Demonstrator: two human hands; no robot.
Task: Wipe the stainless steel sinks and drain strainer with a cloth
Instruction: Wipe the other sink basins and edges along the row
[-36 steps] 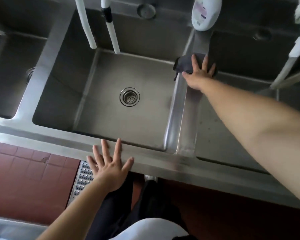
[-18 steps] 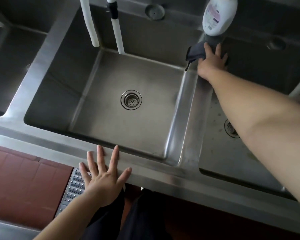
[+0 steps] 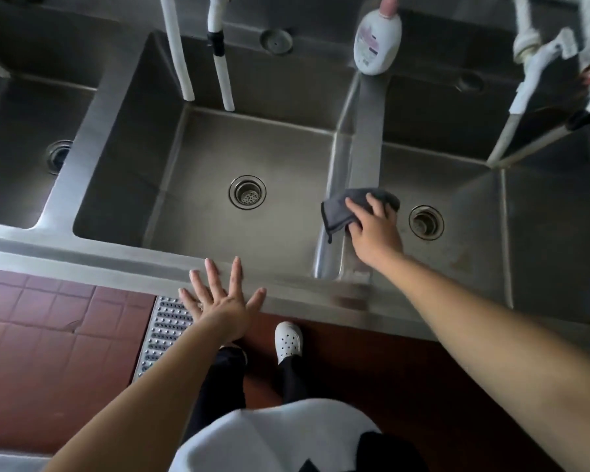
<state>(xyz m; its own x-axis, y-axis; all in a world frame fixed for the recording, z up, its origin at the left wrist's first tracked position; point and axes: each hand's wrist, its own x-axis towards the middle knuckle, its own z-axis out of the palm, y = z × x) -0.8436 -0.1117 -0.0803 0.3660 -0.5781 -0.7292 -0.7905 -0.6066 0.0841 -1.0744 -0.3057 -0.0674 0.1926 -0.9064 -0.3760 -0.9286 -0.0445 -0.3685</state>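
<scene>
Three stainless steel sinks stand side by side. The middle sink (image 3: 198, 212) has a perforated drain strainer (image 3: 247, 192) in its floor. My right hand (image 3: 375, 229) presses a dark grey cloth (image 3: 338, 207) onto the divider (image 3: 365, 144) between the middle sink and the right sink (image 3: 474, 233), about two thirds of the way toward me. The right sink's drain (image 3: 425, 222) lies just right of that hand. My left hand (image 3: 220, 301) rests flat, fingers spread, on the front rim (image 3: 116, 258) and holds nothing.
A white bottle (image 3: 377, 40) stands at the far end of the divider. Two white hoses (image 3: 201, 56) hang into the middle sink, and wrapped taps (image 3: 539, 69) reach over the right sink. The left sink (image 3: 31, 137) has its own drain. Red floor tiles and a metal grate (image 3: 164, 332) lie below.
My right hand has slid the cloth along the divider from its far end by the bottle toward me. My left hand has stayed on the front rim.
</scene>
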